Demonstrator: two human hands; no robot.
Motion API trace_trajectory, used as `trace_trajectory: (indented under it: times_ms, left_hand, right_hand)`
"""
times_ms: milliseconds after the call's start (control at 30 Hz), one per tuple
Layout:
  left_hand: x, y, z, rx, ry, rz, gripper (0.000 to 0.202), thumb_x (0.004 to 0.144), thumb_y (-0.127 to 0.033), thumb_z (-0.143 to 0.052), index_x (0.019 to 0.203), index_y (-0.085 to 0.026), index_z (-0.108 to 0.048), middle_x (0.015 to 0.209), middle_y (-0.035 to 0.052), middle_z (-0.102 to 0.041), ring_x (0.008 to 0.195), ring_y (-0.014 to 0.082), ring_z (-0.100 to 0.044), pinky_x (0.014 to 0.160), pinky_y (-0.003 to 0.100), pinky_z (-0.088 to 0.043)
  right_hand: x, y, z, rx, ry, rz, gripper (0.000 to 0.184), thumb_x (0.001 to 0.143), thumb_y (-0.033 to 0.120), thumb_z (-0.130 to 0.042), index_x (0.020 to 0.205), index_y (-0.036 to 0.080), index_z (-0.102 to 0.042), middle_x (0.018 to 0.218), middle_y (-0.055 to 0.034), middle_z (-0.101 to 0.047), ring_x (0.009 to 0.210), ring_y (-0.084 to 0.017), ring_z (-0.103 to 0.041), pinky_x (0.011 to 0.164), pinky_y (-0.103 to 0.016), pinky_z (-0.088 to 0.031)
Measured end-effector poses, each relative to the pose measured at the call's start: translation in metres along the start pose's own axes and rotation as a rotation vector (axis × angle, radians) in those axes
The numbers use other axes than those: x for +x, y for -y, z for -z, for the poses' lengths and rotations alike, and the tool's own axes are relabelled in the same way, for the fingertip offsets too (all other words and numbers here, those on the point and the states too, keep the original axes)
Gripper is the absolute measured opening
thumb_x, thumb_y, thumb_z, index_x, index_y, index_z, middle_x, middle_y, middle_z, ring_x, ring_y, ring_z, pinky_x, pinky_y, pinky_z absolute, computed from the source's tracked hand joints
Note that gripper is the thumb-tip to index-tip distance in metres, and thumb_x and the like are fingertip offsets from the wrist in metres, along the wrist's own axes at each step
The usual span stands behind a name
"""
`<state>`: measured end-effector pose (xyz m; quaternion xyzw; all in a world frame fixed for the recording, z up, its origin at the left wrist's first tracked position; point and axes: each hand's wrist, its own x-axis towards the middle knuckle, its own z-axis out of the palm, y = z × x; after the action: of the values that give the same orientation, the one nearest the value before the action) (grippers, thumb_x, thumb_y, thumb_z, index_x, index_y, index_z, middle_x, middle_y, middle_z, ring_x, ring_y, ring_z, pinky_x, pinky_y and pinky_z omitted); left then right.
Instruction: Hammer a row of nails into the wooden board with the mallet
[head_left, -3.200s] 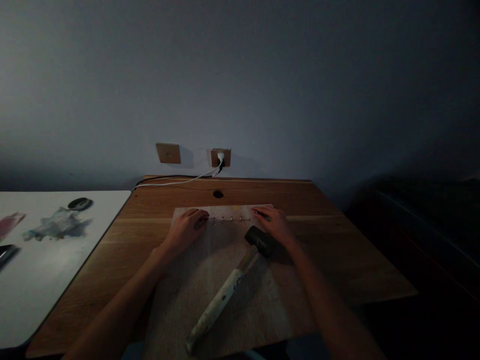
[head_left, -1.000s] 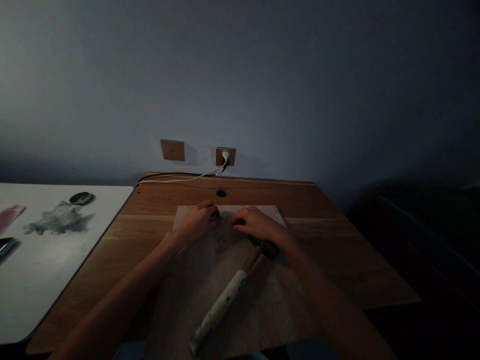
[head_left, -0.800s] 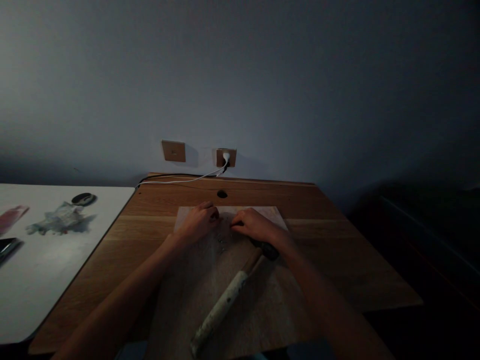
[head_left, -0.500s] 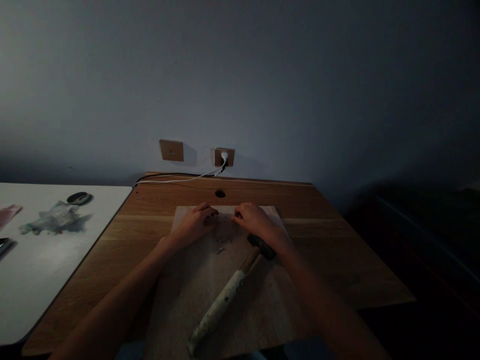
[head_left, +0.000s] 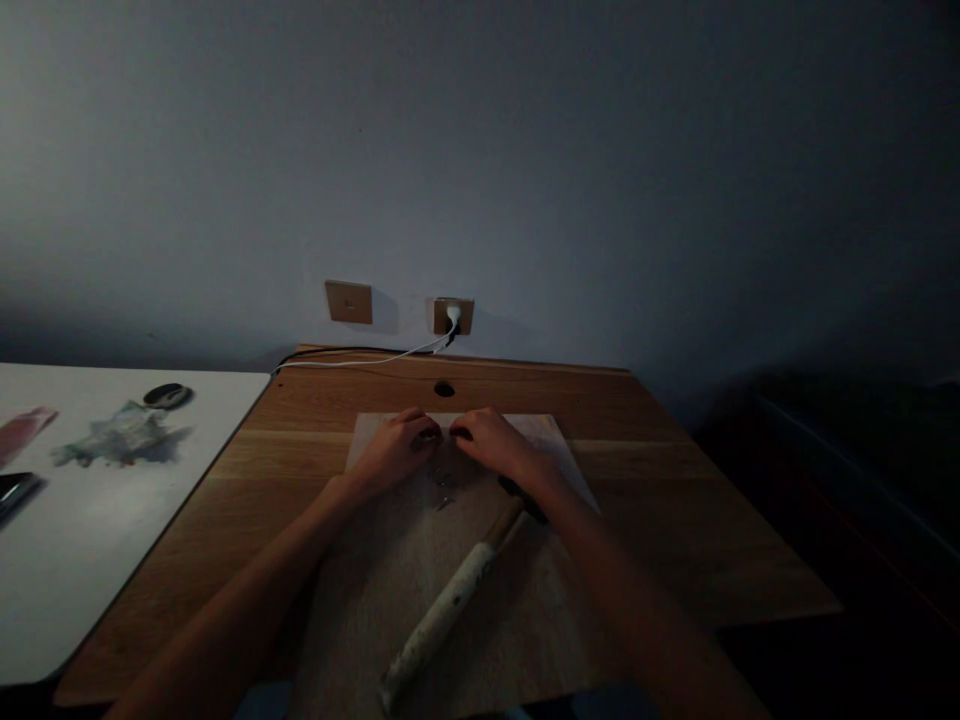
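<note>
My left hand (head_left: 399, 448) rests over the far part of a pale wooden board (head_left: 352, 590), fingers curled into a pinch. Facing it, a small gap away, my right hand (head_left: 493, 442) has its fingers bent together as well. What either pinch holds is too dark and small to make out. Just below the hands lie a few small, thin metal pieces (head_left: 445, 503), possibly nails. A hammer (head_left: 442, 610) with a wrapped, whitish handle lies diagonally across the board. My right forearm partly covers its dark head.
The board lies on a wooden desk (head_left: 675, 540) against the wall. To the left, a white table (head_left: 82, 550) carries a crumpled plastic bag (head_left: 124, 435), a mouse (head_left: 167, 396) and a phone (head_left: 15, 492). Cables run from a wall socket (head_left: 454, 316) along the desk's back edge.
My right hand has moved left, closer to my left hand, and its forearm now covers more of the hammer head. The view has shifted slightly. The hammer stays put on the board.
</note>
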<state>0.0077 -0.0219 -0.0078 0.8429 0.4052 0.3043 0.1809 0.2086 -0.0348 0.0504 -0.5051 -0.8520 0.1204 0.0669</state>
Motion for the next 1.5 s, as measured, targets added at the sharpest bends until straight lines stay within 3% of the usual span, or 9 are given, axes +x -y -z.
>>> trace_trajectory:
  times_ms: [200, 400, 600, 700, 833, 1000, 1200, 1300, 1500]
  left_hand:
    - [-0.001, 0.000, -0.001, -0.005, 0.011, -0.019, 0.022, 0.083, -0.011, -0.057, 0.099, -0.019, -0.071, 0.095, 0.0037, -0.067, 0.084, 0.0168, -0.066, 0.077, 0.025, -0.049]
    - [-0.004, -0.005, 0.006, 0.051, 0.094, 0.014, 0.008, 0.085, -0.018, -0.060, 0.083, -0.016, -0.068, 0.080, 0.0029, -0.066, 0.071, 0.0161, -0.063, 0.068, 0.025, -0.046]
    - [-0.021, -0.017, 0.014, 0.028, 0.201, -0.078, 0.012, 0.093, -0.023, -0.058, 0.090, -0.018, -0.069, 0.089, 0.0040, -0.068, 0.078, 0.0162, -0.065, 0.072, 0.026, -0.049]
    - [-0.030, -0.024, 0.017, 0.059, 0.184, -0.109, 0.016, 0.097, -0.031, -0.058, 0.097, -0.019, -0.068, 0.096, 0.0065, -0.067, 0.087, 0.0191, -0.065, 0.079, 0.030, -0.052]
    - [-0.056, -0.032, 0.026, 0.149, 0.123, -0.135, 0.017, 0.096, -0.031, -0.061, 0.109, -0.021, -0.065, 0.111, 0.0083, -0.066, 0.104, 0.0235, -0.062, 0.092, 0.038, -0.052]
    - [-0.122, -0.046, 0.039, 0.248, 0.057, -0.162, 0.024, 0.099, -0.033, -0.057, 0.120, -0.024, -0.062, 0.127, 0.0085, -0.064, 0.114, 0.0249, -0.061, 0.098, 0.041, -0.052]
    - [-0.193, -0.060, 0.051, 0.295, 0.044, -0.206, 0.042, 0.097, -0.031, -0.055, 0.138, -0.035, -0.057, 0.126, 0.0021, -0.072, 0.113, 0.0226, -0.068, 0.095, 0.033, -0.058]
    - [-0.202, -0.063, 0.053, 0.297, 0.023, -0.189, 0.055, 0.093, -0.030, -0.055, 0.148, -0.037, -0.048, 0.129, 0.0012, -0.071, 0.112, 0.0238, -0.070, 0.095, 0.033, -0.060]
    - [-0.211, -0.045, 0.057, 0.340, -0.037, -0.041, 0.049, 0.089, -0.037, -0.060, 0.139, -0.034, -0.057, 0.124, 0.0032, -0.074, 0.112, 0.0268, -0.071, 0.101, 0.037, -0.058]
  right_hand:
    - [0.004, 0.003, -0.006, -0.020, 0.010, 0.029, 0.027, 0.090, 0.002, -0.054, 0.098, 0.010, -0.078, 0.097, -0.0158, -0.078, 0.094, -0.023, -0.071, 0.085, -0.028, -0.048]
    - [0.003, 0.000, 0.001, 0.020, -0.004, 0.181, 0.029, 0.092, -0.002, -0.055, 0.108, 0.010, -0.076, 0.113, -0.0173, -0.072, 0.112, -0.024, -0.064, 0.098, -0.032, -0.045]
    - [-0.015, 0.004, 0.004, 0.135, 0.088, 0.299, 0.021, 0.092, 0.005, -0.064, 0.103, 0.015, -0.078, 0.099, -0.0068, -0.080, 0.092, -0.018, -0.072, 0.087, -0.026, -0.051]
    - [-0.028, 0.008, 0.004, 0.180, 0.078, 0.297, 0.017, 0.095, 0.011, -0.064, 0.104, 0.014, -0.078, 0.100, -0.0091, -0.080, 0.093, -0.021, -0.073, 0.087, -0.030, -0.052]
    - [-0.059, -0.004, 0.010, 0.280, -0.138, 0.212, 0.022, 0.098, 0.018, -0.060, 0.113, 0.018, -0.075, 0.113, -0.0095, -0.077, 0.105, -0.022, -0.070, 0.095, -0.036, -0.052]
    - [-0.133, -0.056, 0.006, 0.227, -0.413, -0.111, 0.028, 0.100, 0.034, -0.053, 0.113, 0.021, -0.074, 0.114, -0.0107, -0.073, 0.108, -0.026, -0.068, 0.099, -0.044, -0.052]
    - [-0.213, -0.093, -0.035, 0.202, -0.386, -0.527, 0.048, 0.094, 0.051, -0.051, 0.125, 0.018, -0.069, 0.129, -0.0162, -0.070, 0.119, -0.034, -0.066, 0.104, -0.053, -0.050]
    - [-0.222, -0.085, -0.045, 0.259, -0.345, -0.548, 0.051, 0.095, 0.049, -0.048, 0.134, 0.020, -0.064, 0.131, -0.0138, -0.070, 0.121, -0.032, -0.065, 0.107, -0.052, -0.049]
    - [-0.203, -0.052, -0.041, 0.250, -0.323, -0.492, 0.051, 0.093, 0.046, -0.053, 0.133, 0.018, -0.067, 0.127, -0.0160, -0.069, 0.118, -0.033, -0.065, 0.106, -0.053, -0.049]
